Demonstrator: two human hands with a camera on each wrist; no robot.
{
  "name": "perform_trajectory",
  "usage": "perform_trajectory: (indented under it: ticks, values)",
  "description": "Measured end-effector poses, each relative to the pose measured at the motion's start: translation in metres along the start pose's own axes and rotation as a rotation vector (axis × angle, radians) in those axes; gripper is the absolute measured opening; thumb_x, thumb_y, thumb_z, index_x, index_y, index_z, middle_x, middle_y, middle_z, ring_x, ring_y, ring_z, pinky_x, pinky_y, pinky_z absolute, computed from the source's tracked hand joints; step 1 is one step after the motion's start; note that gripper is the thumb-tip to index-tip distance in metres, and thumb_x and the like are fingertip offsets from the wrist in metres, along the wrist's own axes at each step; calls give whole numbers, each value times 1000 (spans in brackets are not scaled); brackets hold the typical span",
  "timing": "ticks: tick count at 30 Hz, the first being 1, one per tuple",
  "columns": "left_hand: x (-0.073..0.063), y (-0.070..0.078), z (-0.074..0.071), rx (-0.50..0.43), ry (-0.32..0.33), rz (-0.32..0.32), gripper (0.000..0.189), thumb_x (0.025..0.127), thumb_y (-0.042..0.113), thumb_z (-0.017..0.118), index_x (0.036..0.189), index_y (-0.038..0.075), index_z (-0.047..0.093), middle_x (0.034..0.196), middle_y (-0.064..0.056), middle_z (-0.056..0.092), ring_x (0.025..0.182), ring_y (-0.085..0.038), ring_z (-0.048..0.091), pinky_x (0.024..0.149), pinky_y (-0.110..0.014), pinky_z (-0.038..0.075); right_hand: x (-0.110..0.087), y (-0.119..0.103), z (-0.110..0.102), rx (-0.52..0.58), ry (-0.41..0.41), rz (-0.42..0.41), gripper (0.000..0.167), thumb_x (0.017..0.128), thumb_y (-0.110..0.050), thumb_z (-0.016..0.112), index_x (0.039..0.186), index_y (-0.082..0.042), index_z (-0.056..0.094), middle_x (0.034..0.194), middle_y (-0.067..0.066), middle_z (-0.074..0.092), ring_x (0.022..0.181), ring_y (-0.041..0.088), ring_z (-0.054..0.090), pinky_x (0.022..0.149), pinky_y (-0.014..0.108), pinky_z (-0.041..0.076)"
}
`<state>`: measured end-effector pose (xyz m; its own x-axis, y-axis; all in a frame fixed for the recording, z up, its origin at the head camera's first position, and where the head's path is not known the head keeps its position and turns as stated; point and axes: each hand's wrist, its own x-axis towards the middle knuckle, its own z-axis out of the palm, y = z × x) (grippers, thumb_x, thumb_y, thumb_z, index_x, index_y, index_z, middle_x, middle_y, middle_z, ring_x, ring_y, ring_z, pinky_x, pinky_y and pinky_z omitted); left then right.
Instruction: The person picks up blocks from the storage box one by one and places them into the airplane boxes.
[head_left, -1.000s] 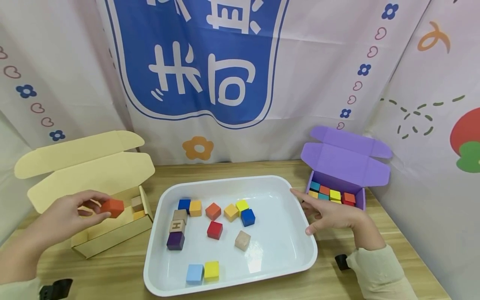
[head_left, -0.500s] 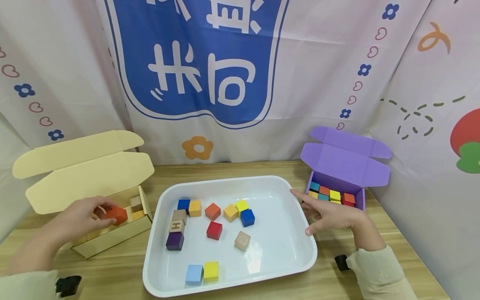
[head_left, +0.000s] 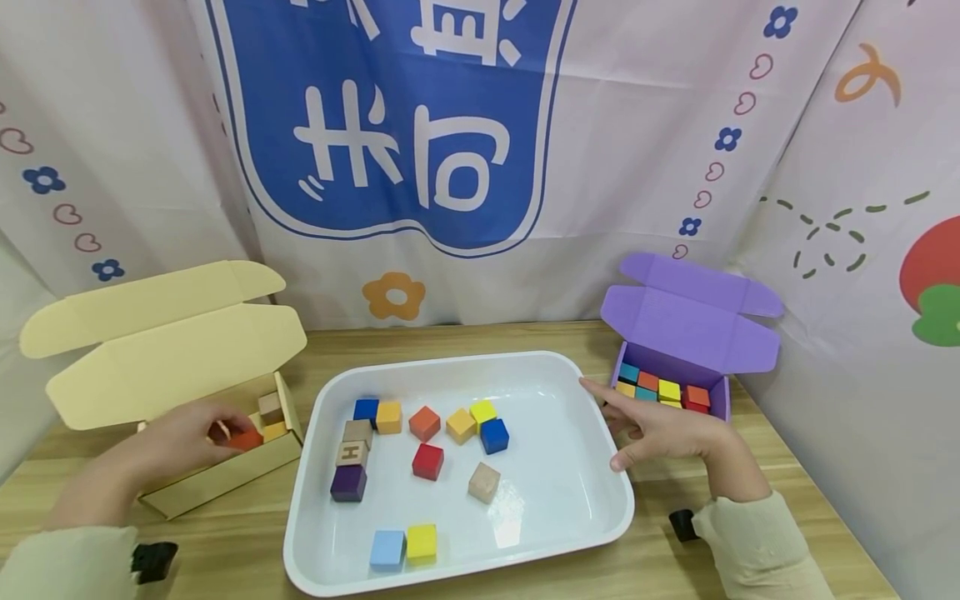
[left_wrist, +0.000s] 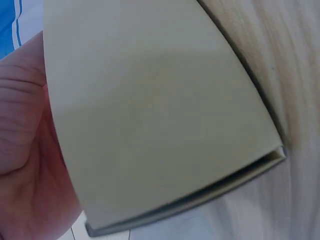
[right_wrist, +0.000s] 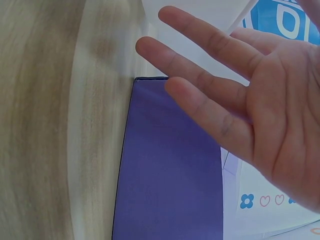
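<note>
An orange-red wooden block [head_left: 244, 440] is pinched in my left hand [head_left: 180, 437], low inside the open yellow cardboard box [head_left: 225, 479]. Beside it in the box lie a plain wood block [head_left: 270, 407] and an orange block [head_left: 274, 431]. In the left wrist view the box wall [left_wrist: 160, 125] hides most of the fingers and the block. My right hand [head_left: 663, 427] rests at the right rim of the white tray [head_left: 592, 533], its fingers extended and holding nothing; the right wrist view shows the open palm [right_wrist: 280, 110] beside the purple box [right_wrist: 170, 165].
Inside the tray are several coloured blocks, among them a red block [head_left: 428, 462], a purple block [head_left: 348, 483] and a light blue block [head_left: 387, 550]. Several more blocks fill the purple box [head_left: 686, 329] at right. A printed curtain [head_left: 615, 167] hangs behind the wooden table [head_left: 465, 335].
My left hand has moved right and down, carrying the orange-red block from above the yellow box to inside it. The right hand has stayed at the tray's rim.
</note>
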<state>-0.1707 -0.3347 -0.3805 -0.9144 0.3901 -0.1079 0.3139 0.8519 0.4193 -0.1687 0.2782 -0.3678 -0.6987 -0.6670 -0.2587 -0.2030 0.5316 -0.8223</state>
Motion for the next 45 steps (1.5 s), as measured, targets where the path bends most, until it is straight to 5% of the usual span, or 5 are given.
perform_trajectory:
  ticks: [16,25,36,45]
  values:
    - [3,-2,1,-69,-45,161,13,89,9,71,101,6,72,93,4,68,79,8,54,66,-22,51,0,2,1,-7,4,-10,108,86,-22,77,161,-14,0,160,25,23,139,43,43,106,58,38]
    - [1,4,1,-59,-29,109,21,93,11,67,112,0,68,93,5,66,79,7,53,67,-22,49,1,4,0,-9,5,-12,107,86,-22,77,161,-14,0,160,24,24,138,42,45,106,56,38]
    - [0,7,2,-59,-20,93,14,95,15,65,107,10,71,94,7,68,80,6,56,67,-23,49,2,2,-1,11,5,-8,108,86,-21,78,161,-13,1,158,23,30,135,41,47,102,52,40]
    - [-5,15,-4,-83,66,43,26,98,22,62,119,9,69,97,5,69,83,4,56,68,-25,49,2,4,0,8,7,-12,107,86,-21,78,161,-12,1,156,24,33,132,40,49,94,40,43]
